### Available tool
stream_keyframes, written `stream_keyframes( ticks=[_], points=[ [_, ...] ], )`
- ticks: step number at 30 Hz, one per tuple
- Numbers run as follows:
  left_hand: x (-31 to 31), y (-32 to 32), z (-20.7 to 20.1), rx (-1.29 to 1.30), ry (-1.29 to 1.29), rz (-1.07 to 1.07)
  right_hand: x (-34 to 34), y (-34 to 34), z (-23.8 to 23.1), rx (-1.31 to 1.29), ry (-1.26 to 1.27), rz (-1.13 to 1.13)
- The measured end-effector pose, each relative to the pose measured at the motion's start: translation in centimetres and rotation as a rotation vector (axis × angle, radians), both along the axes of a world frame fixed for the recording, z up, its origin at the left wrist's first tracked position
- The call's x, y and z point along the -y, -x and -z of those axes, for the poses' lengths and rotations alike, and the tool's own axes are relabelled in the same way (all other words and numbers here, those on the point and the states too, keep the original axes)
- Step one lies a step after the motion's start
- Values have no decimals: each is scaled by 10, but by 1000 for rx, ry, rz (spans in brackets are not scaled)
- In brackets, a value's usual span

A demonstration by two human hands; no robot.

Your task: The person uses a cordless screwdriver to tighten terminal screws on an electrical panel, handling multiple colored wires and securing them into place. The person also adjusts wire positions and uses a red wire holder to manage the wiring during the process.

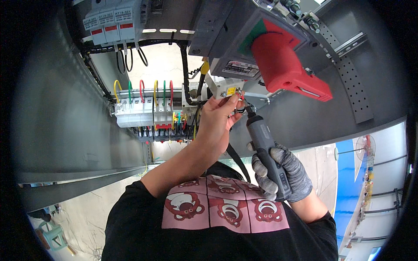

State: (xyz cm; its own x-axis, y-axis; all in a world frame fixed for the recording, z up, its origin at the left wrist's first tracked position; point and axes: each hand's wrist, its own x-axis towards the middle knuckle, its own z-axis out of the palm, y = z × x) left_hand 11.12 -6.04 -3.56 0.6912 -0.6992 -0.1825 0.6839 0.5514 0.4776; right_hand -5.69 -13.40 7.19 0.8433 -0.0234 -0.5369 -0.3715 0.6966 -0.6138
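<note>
My bare left hand [216, 119] reaches up to a small light-grey box [220, 87] with a yellow label. Its fingers are pinched together at the box's lower right corner, beside a small red piece and a screw; what they hold is too small to make out. In a grey knitted glove, my right hand [291, 172] wraps round a slim grey and black electric screwdriver [263, 138]. The tool tilts up to the left, its tip close to my left fingertips. Whether the tip touches a screw cannot be seen.
A large red rotary handle [287, 65] juts from the grey switch body [230, 43] just above the screwdriver. White fuse holders [115, 26] sit at upper left. Breakers [139, 111] with yellow, green and red wires stand left of my arm. Metal cabinet walls [56, 108] surround the work.
</note>
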Motion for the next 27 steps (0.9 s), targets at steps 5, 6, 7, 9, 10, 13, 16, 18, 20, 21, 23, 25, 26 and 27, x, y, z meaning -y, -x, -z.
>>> stream_keyframes(
  ticks=[5,6,7,9,10,13,16,18,20,21,23,25,26,27],
  points=[
    [1,1,2,-26,46,-5,1,0,1,39,-78,40],
    [1,1,2,-30,51,-5,2,-1,-1,12,-30,17],
    [1,0,2,-34,57,-5,3,-2,-4,-15,19,-6],
    [1,0,4,-37,67,-4,2,-3,-5,-34,75,-24],
    [1,0,5,-39,73,-3,2,-3,-4,-26,84,-22],
    [0,0,0,-41,40,-5,1,-4,-5,-16,85,-14],
    [0,0,-1,-65,44,-2,-2,-5,-10,-14,58,-11],
    [1,1,-1,-78,31,-10,-3,-7,-12,-6,31,-30],
    [2,1,-6,-102,3,-21,-4,-8,-15,-21,56,-21],
    [1,1,-6,-96,5,-13,-5,-7,-16,-27,69,-15],
    [0,1,-5,-82,7,-1,-5,-5,-14,-16,120,-14],
    [1,0,-4,-77,14,0,-6,-6,-14,-21,138,-11],
    [1,0,-5,-80,9,7,-8,-7,-14,-12,142,6],
    [0,-1,-5,-84,4,13,-8,-7,-14,-3,165,-9]
  ],
)
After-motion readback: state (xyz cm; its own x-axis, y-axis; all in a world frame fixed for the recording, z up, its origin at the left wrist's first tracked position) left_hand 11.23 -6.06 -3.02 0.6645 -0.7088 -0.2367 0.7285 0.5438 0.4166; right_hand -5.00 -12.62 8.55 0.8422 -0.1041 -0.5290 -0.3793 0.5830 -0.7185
